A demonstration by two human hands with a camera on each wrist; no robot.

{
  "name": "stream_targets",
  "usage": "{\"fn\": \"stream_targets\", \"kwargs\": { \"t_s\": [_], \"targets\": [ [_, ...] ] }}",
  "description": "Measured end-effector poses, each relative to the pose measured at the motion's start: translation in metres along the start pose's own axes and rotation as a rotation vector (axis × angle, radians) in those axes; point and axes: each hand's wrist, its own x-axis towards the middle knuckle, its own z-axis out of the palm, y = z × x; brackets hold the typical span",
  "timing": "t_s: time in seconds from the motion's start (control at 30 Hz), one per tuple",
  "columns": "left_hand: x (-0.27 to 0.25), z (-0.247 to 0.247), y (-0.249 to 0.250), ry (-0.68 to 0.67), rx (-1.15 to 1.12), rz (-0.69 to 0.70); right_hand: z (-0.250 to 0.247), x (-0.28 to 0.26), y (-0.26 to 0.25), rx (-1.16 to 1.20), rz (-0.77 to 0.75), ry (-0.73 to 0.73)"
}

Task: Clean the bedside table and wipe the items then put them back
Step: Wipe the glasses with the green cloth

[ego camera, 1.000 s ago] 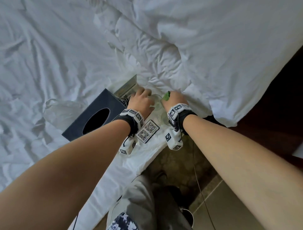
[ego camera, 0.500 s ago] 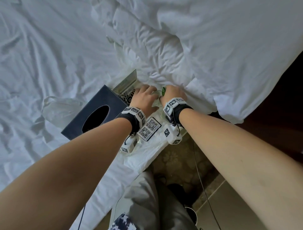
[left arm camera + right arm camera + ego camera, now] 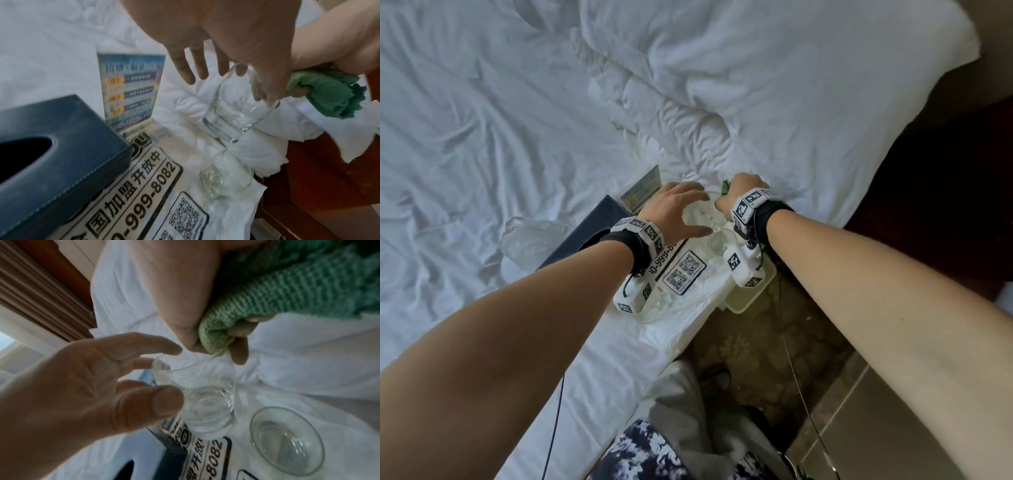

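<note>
Wrist views show the right hand (image 3: 205, 308) pinching the glass (image 3: 205, 402) rim through the green cloth (image 3: 287, 288); left hand (image 3: 674, 212) has opened wide off it.

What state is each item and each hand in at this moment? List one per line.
Tall glass: upright, empty, right hand pinches its rim.
Short glass: upright on the bed, untouched.
Green cloth: bunched in the right hand.
Left hand: fingers spread beside the tall glass, holding nothing.
Tissue box: lying on the bed, no tissue showing in its slot.
Acrylic sign: standing.
</note>
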Motion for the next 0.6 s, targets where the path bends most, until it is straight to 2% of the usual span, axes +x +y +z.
{"fn": "stream_targets", "kwargs": {
  "t_s": [0.1, 0.27, 0.47, 0.6],
  "targets": [
    [-0.018, -0.029, 0.033, 0.013, 0.055, 0.044, -0.042, -0.046, 0.007, 0.024, -0.003, 0.029],
    [-0.045, -0.07, 0.096, 0.018, 0.329, 0.17, -0.115, -0.129, 0.026, -0.049, -0.028, 0.034],
    [-0.068, -0.093, 0.184, 0.222, 0.454, 0.342, -0.177, -0.221, 0.068, -0.152, -0.047, 0.086],
    [-0.089, -0.093, 0.248, 0.335, 0.454, 0.492, -0.195, -0.272, 0.108, -0.184, -0.03, 0.077]
  ]
}}
